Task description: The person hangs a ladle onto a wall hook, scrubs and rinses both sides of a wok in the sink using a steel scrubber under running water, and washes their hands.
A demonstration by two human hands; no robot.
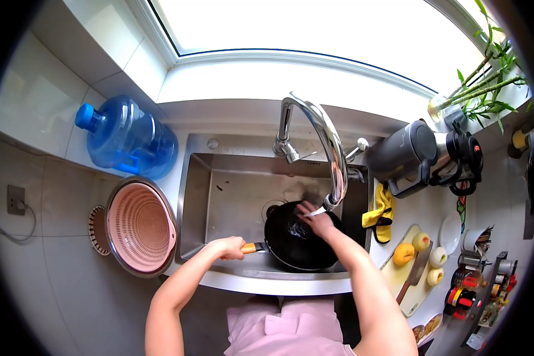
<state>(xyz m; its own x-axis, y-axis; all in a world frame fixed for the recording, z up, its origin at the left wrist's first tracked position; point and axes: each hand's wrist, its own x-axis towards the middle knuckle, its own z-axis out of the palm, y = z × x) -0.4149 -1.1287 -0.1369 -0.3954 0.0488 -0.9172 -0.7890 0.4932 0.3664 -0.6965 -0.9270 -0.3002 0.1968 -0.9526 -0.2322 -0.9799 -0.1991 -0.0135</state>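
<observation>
Your left hand [232, 248] has its fingers wrapped round the yellowish wooden handle [254, 247] of the round black pan [299, 254], which sits in the rectangular stainless-steel sink [234, 187]. Your right hand [315, 219] is over the pan, beside the curved chrome faucet's [338, 169] spout; its fingers are blurred, so I cannot tell how widely they spread.

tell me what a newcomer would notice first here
Probably the black pan in the sink, its handle in the left hand, the right hand over it by the tap. Next, the big blue bottle left of the sink and the pink colander below it in view.
</observation>
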